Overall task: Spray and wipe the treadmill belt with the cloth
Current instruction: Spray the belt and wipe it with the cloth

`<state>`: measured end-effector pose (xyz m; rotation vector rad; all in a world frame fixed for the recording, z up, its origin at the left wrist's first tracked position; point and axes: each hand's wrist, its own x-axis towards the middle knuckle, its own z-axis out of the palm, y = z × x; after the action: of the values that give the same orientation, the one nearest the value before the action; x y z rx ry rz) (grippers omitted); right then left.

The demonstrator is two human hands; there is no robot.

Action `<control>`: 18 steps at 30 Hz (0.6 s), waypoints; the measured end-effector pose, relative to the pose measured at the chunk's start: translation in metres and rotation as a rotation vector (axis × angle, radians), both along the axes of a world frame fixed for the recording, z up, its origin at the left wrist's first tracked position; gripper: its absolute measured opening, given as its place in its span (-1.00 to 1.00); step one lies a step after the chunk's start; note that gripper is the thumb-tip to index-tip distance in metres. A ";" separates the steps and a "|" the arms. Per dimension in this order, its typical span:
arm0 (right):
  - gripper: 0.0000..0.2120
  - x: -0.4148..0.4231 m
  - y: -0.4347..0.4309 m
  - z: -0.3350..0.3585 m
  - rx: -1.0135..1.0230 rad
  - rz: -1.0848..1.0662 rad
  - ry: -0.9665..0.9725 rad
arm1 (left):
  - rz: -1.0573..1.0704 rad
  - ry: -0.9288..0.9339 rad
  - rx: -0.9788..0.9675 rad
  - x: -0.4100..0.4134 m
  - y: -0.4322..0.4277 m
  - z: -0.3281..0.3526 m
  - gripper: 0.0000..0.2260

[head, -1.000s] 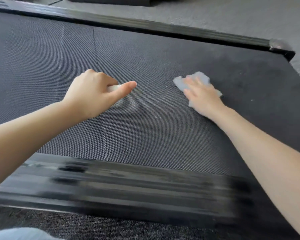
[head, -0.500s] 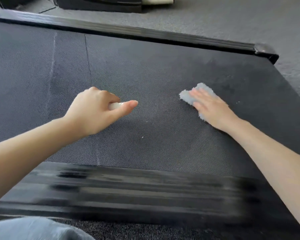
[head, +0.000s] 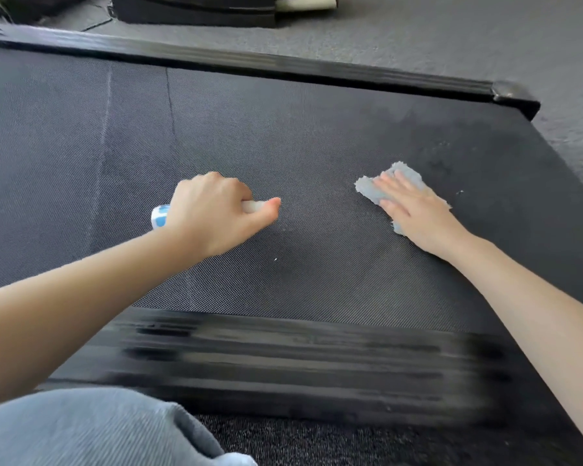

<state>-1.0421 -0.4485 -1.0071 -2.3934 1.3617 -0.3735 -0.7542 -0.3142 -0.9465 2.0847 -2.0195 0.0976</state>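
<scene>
Left hand (head: 216, 215): centre-left of frame, knuckles up, fingers curled round a small spray bottle (head: 159, 216), thumb extended.
Right hand (head: 416, 213): centre-right, fingers straight, pressing the cloth (head: 367, 190) flat.
Treadmill belt (head: 283, 136): beneath both hands.

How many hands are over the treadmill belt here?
2. The left hand grips the spray bottle over the treadmill belt; the right hand presses the cloth flat, farther right.

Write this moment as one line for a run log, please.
left hand: grips spray bottle | right hand: flat on cloth | cloth: on treadmill belt | phase: wipe
</scene>
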 end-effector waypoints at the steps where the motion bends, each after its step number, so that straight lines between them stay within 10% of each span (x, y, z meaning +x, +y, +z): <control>1: -0.57 -0.001 -0.001 -0.001 -0.006 0.007 0.009 | 0.030 0.019 -0.003 0.002 -0.005 0.003 -0.34; 14: -0.57 0.022 -0.006 0.003 -0.004 -0.032 0.046 | -0.021 0.007 -0.101 0.002 -0.017 0.002 -0.36; 18: -0.57 0.102 0.039 0.016 -0.303 0.313 0.040 | -0.026 0.048 -0.113 0.003 -0.015 0.006 -0.34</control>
<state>-0.9403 -0.4100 -0.9915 -2.8203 0.9764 -0.4750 -0.7511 -0.3287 -0.9400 1.9733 -1.9652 0.1518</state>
